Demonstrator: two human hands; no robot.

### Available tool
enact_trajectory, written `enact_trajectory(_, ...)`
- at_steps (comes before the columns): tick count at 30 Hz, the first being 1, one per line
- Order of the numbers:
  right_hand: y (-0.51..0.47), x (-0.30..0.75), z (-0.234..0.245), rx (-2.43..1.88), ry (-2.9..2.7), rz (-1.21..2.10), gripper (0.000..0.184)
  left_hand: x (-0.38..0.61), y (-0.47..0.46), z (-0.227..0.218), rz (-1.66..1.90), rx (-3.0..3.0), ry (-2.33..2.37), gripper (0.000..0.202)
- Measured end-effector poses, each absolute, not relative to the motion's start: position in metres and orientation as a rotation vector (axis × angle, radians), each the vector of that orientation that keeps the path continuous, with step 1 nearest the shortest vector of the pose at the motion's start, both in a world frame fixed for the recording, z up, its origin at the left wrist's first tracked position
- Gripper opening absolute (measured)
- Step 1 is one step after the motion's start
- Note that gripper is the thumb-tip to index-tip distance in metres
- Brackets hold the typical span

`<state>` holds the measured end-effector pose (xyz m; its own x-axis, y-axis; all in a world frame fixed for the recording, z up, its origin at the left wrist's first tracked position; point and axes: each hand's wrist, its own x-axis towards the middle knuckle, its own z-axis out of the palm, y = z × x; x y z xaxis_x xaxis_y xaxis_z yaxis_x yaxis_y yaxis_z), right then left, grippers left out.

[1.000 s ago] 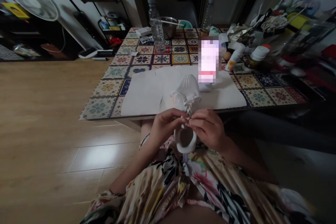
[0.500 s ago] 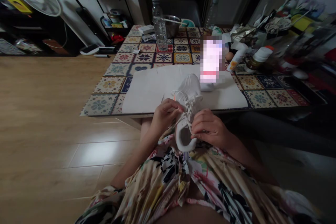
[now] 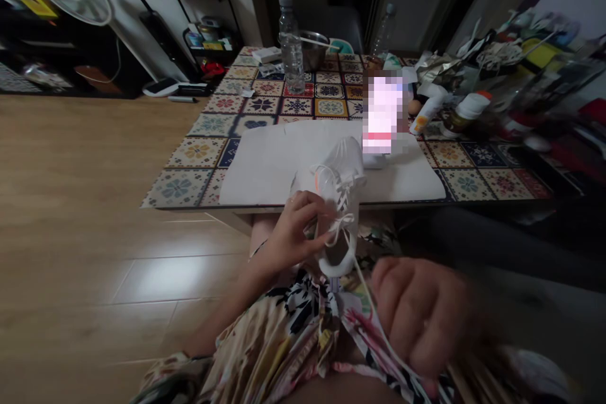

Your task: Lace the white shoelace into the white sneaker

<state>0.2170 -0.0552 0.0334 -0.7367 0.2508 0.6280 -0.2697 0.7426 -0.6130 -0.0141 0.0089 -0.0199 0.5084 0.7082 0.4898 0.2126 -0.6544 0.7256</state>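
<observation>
A white sneaker (image 3: pixel 348 161) rests at the table's front edge, its toe on the white sheet and its heel toward me. My left hand (image 3: pixel 303 224) grips the left side of the shoe near its opening, thumb and fingers closed on it. My right hand (image 3: pixel 419 306), a little blurred, is a closed fist low on the right, close to my body. A white shoelace (image 3: pixel 372 303) runs taut from the upper eyelets down to that fist. Other laces lie crossed over the tongue.
A white sheet (image 3: pixel 265 158) covers the front of the patterned table (image 3: pixel 180 183). A lit, blurred-out phone (image 3: pixel 384 113) stands behind the shoe. Farther back are a plastic bottle (image 3: pixel 292 53) and a metal bowl (image 3: pixel 315 53). Bottles and clutter (image 3: pixel 468 110) crowd the right side.
My right hand has moved from the shoe's right side down and to the right, drawing a shoelace out with it. The left hand has shifted slightly lower and stays at the shoe.
</observation>
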Motion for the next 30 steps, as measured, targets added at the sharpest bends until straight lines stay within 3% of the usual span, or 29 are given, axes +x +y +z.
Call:
enact_trajectory(2, -0.055, 0.224, 0.037, -0.053, -2.212, 0.999, 0.027, -0.012, 0.008, -0.02, 1.081, 2.166, 0.744, 0.013)
enact_trajectory(5, -0.042, 0.227, 0.023, -0.732, -2.031, 0.883, 0.031, -0.01, 0.006, -0.018, 1.072, 2.148, 0.743, 0.009)
enact_trajectory(7, -0.031, 0.224, 0.009, -0.955, -1.998, 0.713, 0.017, -0.009, 0.006, -0.016, 1.061, 2.125, 0.727, 0.004)
enact_trajectory(9, -0.025, 0.218, -0.001, -0.963, -2.045, 0.625, 0.007, -0.007, 0.007, -0.014, 1.052, 2.108, 0.69, 0.003)
enact_trajectory(13, -0.025, 0.207, -0.005, -0.906, -2.129, 0.502, 0.018, -0.004, 0.009, -0.015, 1.063, 2.033, 0.649, 0.006)
enact_trajectory(17, -0.027, 0.204, -0.002, -0.899, -2.157, 0.43, 0.017, -0.009, 0.006, -0.018, 1.034, 1.8, 0.509, 0.025)
enact_trajectory(21, -0.028, 0.212, -0.002, -0.781, -2.081, 0.578, 0.019, -0.019, 0.005, -0.022, 1.17, 1.476, 0.314, 0.037)
enact_trajectory(25, -0.034, 0.221, 0.005, -0.655, -1.813, 0.802, 0.026, -0.028, 0.009, -0.014, 1.401, 1.133, 0.032, 0.033)
enact_trajectory(30, -0.034, 0.224, 0.016, -0.562, -1.089, 0.911, 0.029, -0.038, 0.009, 0.002, 1.494, 0.942, -0.187, 0.016)
